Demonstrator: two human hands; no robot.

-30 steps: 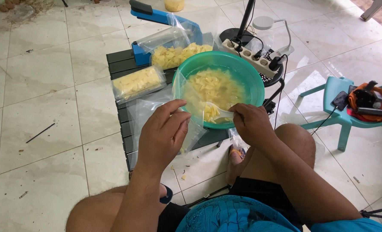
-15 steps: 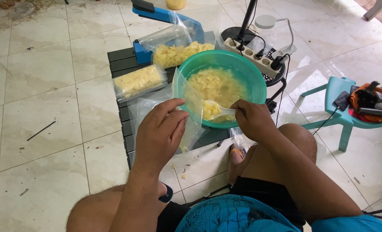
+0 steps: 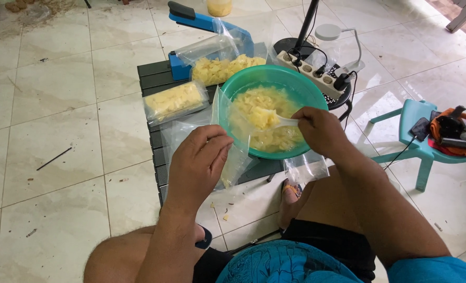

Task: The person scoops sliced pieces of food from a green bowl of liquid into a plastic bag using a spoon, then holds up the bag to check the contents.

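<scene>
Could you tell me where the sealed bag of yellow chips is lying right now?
In the head view, the sealed bag lies left of the green bowl, on the dark slatted table.

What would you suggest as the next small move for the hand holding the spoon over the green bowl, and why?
Probably tip the spoon toward the clear bag. The right hand holds it loaded with yellow chips above the green bowl, and the left hand holds the bag open beside the rim.

Green bowl (image 3: 305, 84) of pale yellow chips (image 3: 267, 118), blue sealer (image 3: 201, 23), dark slatted table (image 3: 154, 78), cream floor tiles (image 3: 49, 147).
</scene>
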